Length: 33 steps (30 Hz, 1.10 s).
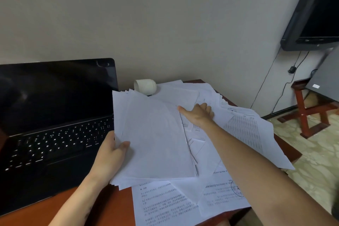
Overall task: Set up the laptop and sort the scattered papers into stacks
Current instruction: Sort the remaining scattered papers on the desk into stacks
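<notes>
while the left hand pinches the stack at its 9 o'clock edge, the right hand, grip unclear, should lift loose papers singly

Bench by the wall: laptop left, papers right.

The open laptop sits on the left part of the bench, its screen at the back, towards the wall. Just right of it is a stack of sheets, with the left hand at its left edge, thumb on top, between keyboard and stack. The scattered papers lie under and to the right of the stack, overhanging the bench's front and right edges. The right hand rests on them just behind the stack's far right corner. A roll lies on its side behind the stack, near the wall. On the floor, right of the bench, stands a wooden stand, and a monitor hangs above it.
</notes>
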Motion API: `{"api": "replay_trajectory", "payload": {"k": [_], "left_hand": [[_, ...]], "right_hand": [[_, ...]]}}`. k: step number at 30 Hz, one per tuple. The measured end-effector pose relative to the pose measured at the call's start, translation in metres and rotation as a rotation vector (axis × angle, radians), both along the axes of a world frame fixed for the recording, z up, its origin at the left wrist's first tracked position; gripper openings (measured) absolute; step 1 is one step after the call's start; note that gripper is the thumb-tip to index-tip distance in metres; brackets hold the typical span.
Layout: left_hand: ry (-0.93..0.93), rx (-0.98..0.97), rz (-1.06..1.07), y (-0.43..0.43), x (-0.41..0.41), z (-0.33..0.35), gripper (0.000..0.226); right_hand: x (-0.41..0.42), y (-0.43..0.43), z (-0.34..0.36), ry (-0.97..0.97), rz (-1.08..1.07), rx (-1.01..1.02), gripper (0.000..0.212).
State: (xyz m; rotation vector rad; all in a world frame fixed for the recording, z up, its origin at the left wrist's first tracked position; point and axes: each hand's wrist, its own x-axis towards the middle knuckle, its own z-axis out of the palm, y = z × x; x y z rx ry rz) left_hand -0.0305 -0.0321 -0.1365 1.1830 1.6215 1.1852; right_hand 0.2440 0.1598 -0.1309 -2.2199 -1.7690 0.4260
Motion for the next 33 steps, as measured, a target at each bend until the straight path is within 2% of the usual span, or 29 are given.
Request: {"api": "replay_trajectory", "payload": {"k": [1, 3, 14, 18, 22, 26, 29, 33], "left_hand": [[0.005, 0.001, 0.004, 0.000, -0.001, -0.001, 0.021], [0.016, 0.002, 0.008, 0.000, 0.000, -0.001, 0.020], [0.030, -0.014, 0.019, 0.002, -0.003, 0.000, 0.018], [0.024, -0.006, 0.022, 0.002, -0.007, -0.001, 0.018], [0.038, -0.005, 0.021, 0.003, -0.008, -0.002, 0.016], [0.039, -0.005, 0.013, 0.004, -0.011, -0.004, 0.017], [0.046, 0.010, 0.017, 0.006, -0.011, -0.006, 0.018], [0.055, 0.005, 0.022, 0.006, -0.011, -0.007, 0.017]], "right_hand": [[-0.003, 0.002, -0.002, -0.026, -0.015, -0.015, 0.109], [-0.008, 0.006, -0.010, -0.069, -0.032, 0.000, 0.114], [0.001, 0.011, -0.028, 0.027, -0.057, 0.135, 0.076], [-0.003, 0.014, -0.024, 0.030, -0.133, 0.097, 0.080], [-0.006, 0.017, -0.022, -0.040, -0.133, 0.048, 0.070], [0.007, 0.009, -0.020, -0.049, -0.093, 0.118, 0.069], [0.013, 0.003, -0.022, -0.063, -0.040, 0.201, 0.057], [0.015, -0.003, -0.028, 0.062, 0.009, 0.321, 0.056]]}}
